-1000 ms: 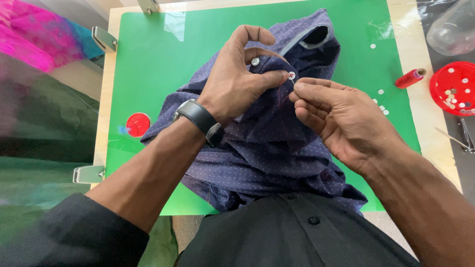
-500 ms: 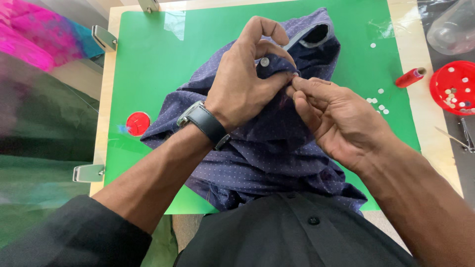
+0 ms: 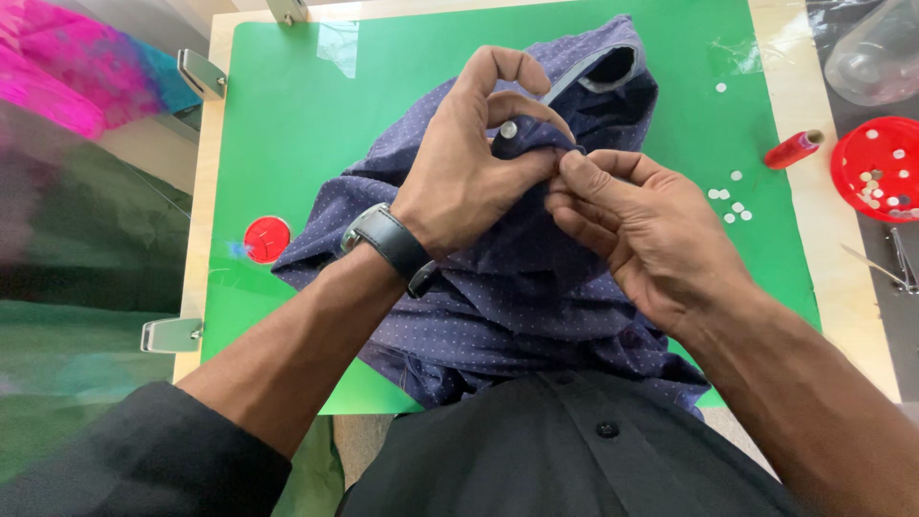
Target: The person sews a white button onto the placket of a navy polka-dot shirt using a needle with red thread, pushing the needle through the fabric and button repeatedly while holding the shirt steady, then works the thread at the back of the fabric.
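Shirt (image 3: pixel 507 287) cloth lies bunched in the middle of the frame on a green mat (image 3: pixel 316 144). It is soft, dark blue with tiny pale dots, and full of folds. A small round white button (image 3: pixel 508 128) sits on a raised fold near the top middle.

The left hand (image 3: pixel 469 172) is curled over that fold and pinches the cloth just under the button, with the first finger arched above it. The right hand (image 3: pixel 641 230) is bunched up, its thumb and fingertips pressed together right against the left thumb, pinching something too small to see, maybe a needle or thread. The two hands touch.

To do this well, I think the left hand should keep the cloth tight and flat at the button, so it does not slip. The right hand should pull slow and straight, and keep its fingers clear of any sharp point.

A black watch (image 3: pixel 388 244) with a smooth band wraps the left wrist. Loose white buttons (image 3: pixel 732 201) lie scattered on the mat at the right. A red spool (image 3: pixel 795 148) lies past the mat's right edge. A red bowl (image 3: pixel 857 144) with holes holds more buttons at the far right. A flat red disc (image 3: pixel 267 238) sits on the mat at the left.
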